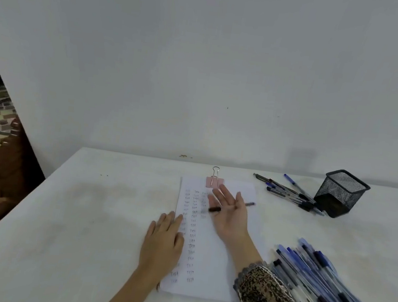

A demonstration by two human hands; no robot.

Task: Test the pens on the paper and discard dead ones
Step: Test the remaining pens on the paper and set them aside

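Pen [214, 209] lies loose across the spread, palm-up right grip [229, 212] above the paper [206, 264], probably for sorting; left grip [164, 237], fingers flat and together, pins the sheet's edge to the counter [83, 224], presumably against slipping; pen pile [322, 279] lies right.

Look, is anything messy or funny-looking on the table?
Nothing is spilled or broken. Two small oddities: several pens lie loose on the table beside the mesh cup, not in it, and one pen rests across the open, palm-up right hand instead of being gripped.
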